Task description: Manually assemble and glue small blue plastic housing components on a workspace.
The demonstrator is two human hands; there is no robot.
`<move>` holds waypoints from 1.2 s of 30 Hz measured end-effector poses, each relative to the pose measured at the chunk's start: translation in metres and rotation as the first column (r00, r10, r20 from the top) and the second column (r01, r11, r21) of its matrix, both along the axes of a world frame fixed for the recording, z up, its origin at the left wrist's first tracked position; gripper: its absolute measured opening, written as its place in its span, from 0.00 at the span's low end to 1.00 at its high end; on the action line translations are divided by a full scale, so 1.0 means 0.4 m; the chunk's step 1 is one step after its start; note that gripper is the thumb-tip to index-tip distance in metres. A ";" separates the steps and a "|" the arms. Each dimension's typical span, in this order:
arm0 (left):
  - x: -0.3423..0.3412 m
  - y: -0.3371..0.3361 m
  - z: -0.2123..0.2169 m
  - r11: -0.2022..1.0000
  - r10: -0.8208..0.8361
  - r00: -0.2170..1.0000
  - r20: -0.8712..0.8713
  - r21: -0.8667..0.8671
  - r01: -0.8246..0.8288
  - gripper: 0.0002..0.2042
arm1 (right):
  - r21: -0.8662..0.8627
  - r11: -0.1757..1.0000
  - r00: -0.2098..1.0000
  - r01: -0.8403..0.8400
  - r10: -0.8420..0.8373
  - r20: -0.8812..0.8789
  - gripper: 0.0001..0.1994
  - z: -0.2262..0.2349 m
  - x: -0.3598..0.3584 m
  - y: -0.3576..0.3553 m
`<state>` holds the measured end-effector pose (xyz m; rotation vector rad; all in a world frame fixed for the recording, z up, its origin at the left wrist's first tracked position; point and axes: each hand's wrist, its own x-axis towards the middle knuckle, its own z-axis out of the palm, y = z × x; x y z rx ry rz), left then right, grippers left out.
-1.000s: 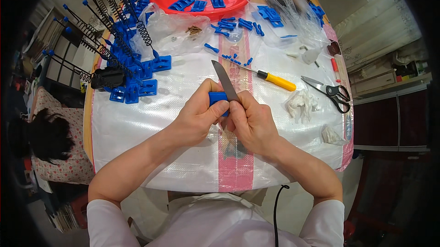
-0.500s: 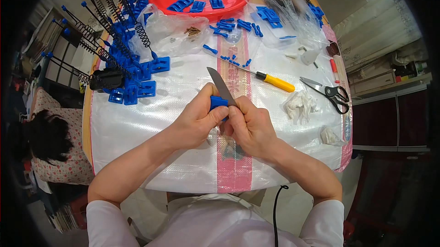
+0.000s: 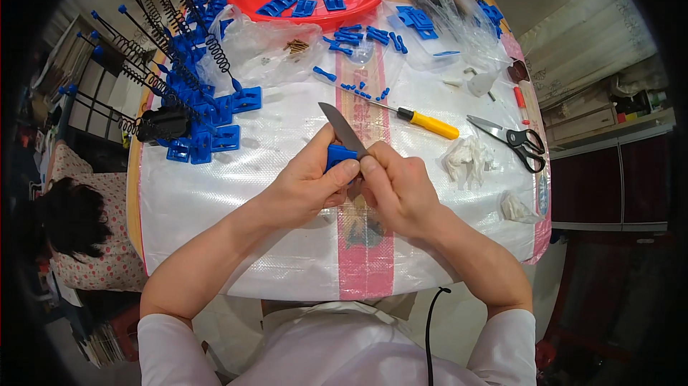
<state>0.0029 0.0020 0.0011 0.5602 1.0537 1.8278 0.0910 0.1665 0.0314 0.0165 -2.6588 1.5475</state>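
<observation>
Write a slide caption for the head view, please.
Left hand holding a blue part, right hand a knife, above a white sheet.

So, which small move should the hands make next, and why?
Perhaps a short, careful stroke of the knife along the edge of the blue part: the left hand grips that part and the right hand holds the knife close beside it, though contact is unclear.

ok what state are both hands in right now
Left hand: closed, holding a blue plastic piece.
Right hand: closed, holding a knife, its handle hidden in the grip.
</observation>
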 end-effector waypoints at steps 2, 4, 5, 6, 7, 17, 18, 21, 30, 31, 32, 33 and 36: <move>0.002 0.004 0.000 1.000 -0.004 1.000 -0.007 0.006 0.004 0.15 | -0.127 0.992 0.995 0.025 -0.013 0.097 0.11 0.005 -0.003 0.003; 0.004 0.004 0.004 1.000 0.003 1.000 -0.030 -0.012 -0.004 0.15 | -0.209 0.977 0.989 0.031 0.001 0.150 0.13 0.005 -0.002 0.008; 0.006 0.004 0.006 1.000 0.007 0.999 -0.041 -0.022 -0.008 0.16 | -0.249 0.968 0.984 0.034 0.011 0.176 0.14 0.006 -0.001 0.009; 0.007 0.005 0.008 0.999 0.014 0.998 -0.057 -0.030 -0.016 0.16 | -0.308 0.950 0.977 0.046 0.022 0.214 0.14 0.009 -0.001 0.011; 0.008 0.005 0.010 0.999 0.022 0.997 -0.073 -0.039 -0.025 0.16 | -0.365 0.929 0.967 0.059 0.037 0.250 0.15 0.013 -0.002 0.012; 0.012 0.013 0.009 0.996 0.068 0.987 -0.148 -0.047 -0.076 0.17 | -0.017 0.999 0.998 0.028 -0.027 0.051 0.11 0.016 -0.002 0.007; 0.009 0.010 0.005 0.997 0.058 0.991 -0.123 -0.039 -0.063 0.16 | -0.015 1.000 0.998 0.027 -0.027 0.048 0.10 0.021 0.000 0.005; -0.005 -0.002 -0.004 0.998 0.044 0.998 -0.051 -0.033 -0.046 0.14 | 0.009 1.000 0.999 0.023 -0.023 0.029 0.09 0.029 0.005 0.004; 0.005 -0.005 -0.010 0.992 0.092 0.990 -0.105 -0.081 -0.100 0.15 | 0.084 0.996 0.995 0.024 -0.016 -0.097 0.09 0.008 0.009 -0.018; 0.009 -0.002 0.000 0.991 0.085 0.991 -0.103 -0.089 -0.095 0.15 | 0.155 0.987 0.997 0.031 -0.020 -0.069 0.10 0.003 0.011 -0.017; 0.012 -0.001 0.005 0.991 0.079 0.992 -0.101 -0.098 -0.089 0.15 | 0.226 0.973 0.999 0.036 -0.028 -0.041 0.10 -0.001 0.012 -0.015; 0.012 -0.002 0.005 0.992 0.066 0.993 -0.097 -0.099 -0.075 0.16 | 0.243 0.970 0.999 0.030 -0.020 -0.044 0.10 -0.003 0.014 -0.013; 0.008 -0.004 -0.001 0.994 0.020 0.995 -0.094 -0.101 -0.030 0.16 | 0.276 0.961 1.000 0.016 -0.008 -0.029 0.12 -0.007 0.017 -0.009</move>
